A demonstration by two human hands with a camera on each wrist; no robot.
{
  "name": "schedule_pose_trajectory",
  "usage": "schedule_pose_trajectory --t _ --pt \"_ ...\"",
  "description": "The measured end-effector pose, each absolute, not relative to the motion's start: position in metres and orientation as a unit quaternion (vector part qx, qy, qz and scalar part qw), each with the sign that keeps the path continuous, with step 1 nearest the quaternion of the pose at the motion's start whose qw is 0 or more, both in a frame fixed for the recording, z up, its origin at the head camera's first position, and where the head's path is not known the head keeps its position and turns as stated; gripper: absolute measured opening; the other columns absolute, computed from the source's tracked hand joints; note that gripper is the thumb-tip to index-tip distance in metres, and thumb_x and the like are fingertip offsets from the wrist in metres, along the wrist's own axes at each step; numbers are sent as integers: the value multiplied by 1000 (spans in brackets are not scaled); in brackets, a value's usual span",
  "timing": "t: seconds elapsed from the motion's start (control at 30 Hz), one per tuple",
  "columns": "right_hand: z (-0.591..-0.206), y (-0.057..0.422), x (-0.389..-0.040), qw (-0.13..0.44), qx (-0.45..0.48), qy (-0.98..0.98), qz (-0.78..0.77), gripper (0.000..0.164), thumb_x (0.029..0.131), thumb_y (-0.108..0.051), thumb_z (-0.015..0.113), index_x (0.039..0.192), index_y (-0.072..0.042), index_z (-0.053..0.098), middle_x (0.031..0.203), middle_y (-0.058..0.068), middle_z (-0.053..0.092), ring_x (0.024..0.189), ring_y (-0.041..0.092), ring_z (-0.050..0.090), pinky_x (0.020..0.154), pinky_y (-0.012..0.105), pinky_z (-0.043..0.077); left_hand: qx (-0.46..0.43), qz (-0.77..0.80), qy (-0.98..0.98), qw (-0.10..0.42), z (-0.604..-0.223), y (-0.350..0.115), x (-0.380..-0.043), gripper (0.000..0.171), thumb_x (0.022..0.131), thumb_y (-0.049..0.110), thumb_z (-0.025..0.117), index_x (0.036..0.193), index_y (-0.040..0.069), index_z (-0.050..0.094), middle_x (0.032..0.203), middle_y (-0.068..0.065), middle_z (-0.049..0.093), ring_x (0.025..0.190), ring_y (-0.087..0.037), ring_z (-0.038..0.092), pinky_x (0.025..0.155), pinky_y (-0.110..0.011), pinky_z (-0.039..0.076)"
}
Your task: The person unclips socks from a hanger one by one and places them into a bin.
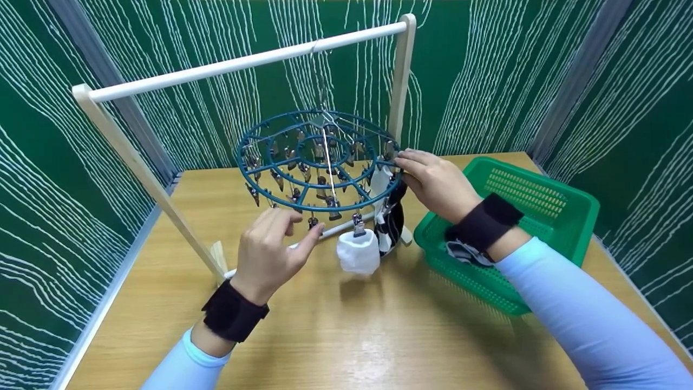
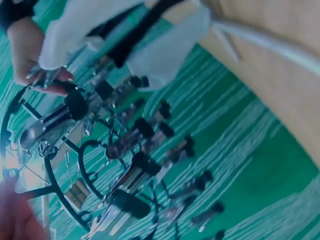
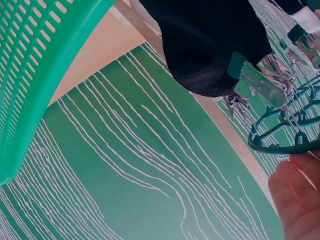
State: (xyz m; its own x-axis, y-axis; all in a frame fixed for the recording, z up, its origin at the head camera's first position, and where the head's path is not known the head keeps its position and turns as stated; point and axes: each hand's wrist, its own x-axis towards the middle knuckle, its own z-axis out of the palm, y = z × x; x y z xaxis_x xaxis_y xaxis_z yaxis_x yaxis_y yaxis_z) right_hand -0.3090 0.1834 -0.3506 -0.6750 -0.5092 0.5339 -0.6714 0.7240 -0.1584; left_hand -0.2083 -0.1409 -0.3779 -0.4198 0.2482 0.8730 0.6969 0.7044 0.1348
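A round dark-green clip hanger [image 1: 303, 207] hangs by its hook from the white bar. Metal clips [image 1: 333, 208] with dark tips dangle from its rings. My left hand [image 1: 270, 249] is at the near rim, thumb and fingers spread apart by a hanging clip [image 1: 313, 222], with nothing held. At the right side of the rim, my right hand [image 1: 438, 181] touches the ring with fairly straight fingers [image 3: 295, 192]. A white sock [image 1: 358, 253] hangs from a front clip. Close to my right hand hangs a black-and-white sock [image 1: 398, 216], dark in the right wrist view.
A green perforated basket [image 1: 587, 216] stands on the right of the wooden table [image 1: 346, 330], a dark-and-grey cloth item [image 1: 468, 254] inside. The wooden rack's posts [image 1: 146, 173] and top bar [image 1: 243, 62] frame the hanger. Green walls with white streaks surround the table.
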Motion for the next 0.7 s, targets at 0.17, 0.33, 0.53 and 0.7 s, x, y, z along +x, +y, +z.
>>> schedule_pose_trajectory --t 0.17,0.33,0.53,0.7 --pt "-349 185 -307 249 337 -892 171 34 106 -1 67 139 5 70 143 26 69 137 44 65 115 58 53 -310 -182 -771 525 -369 -137 -212 35 92 26 87 106 -2 71 93 -16 67 84 -33 60 72 -42 52" --pt "-347 187 -306 264 341 -886 169 33 106 0 67 138 6 69 143 26 69 136 44 65 114 57 54 -318 -111 -771 540 -363 -134 -214 35 91 21 88 116 -1 78 111 -20 76 103 -37 71 91 -48 62" --pt "-343 188 -304 297 355 -871 168 30 105 2 66 135 8 71 139 28 71 131 45 69 110 56 57 -318 -107 -766 548 -361 -134 -214 20 90 9 87 107 -1 82 103 -17 81 97 -34 76 87 -46 65" --pt "-340 189 -301 309 365 -863 163 30 105 3 67 133 9 71 138 29 71 130 45 69 109 55 58 -309 -116 -765 553 -360 -136 -215 18 89 10 88 103 -1 82 100 -17 81 92 -33 77 84 -46 65"
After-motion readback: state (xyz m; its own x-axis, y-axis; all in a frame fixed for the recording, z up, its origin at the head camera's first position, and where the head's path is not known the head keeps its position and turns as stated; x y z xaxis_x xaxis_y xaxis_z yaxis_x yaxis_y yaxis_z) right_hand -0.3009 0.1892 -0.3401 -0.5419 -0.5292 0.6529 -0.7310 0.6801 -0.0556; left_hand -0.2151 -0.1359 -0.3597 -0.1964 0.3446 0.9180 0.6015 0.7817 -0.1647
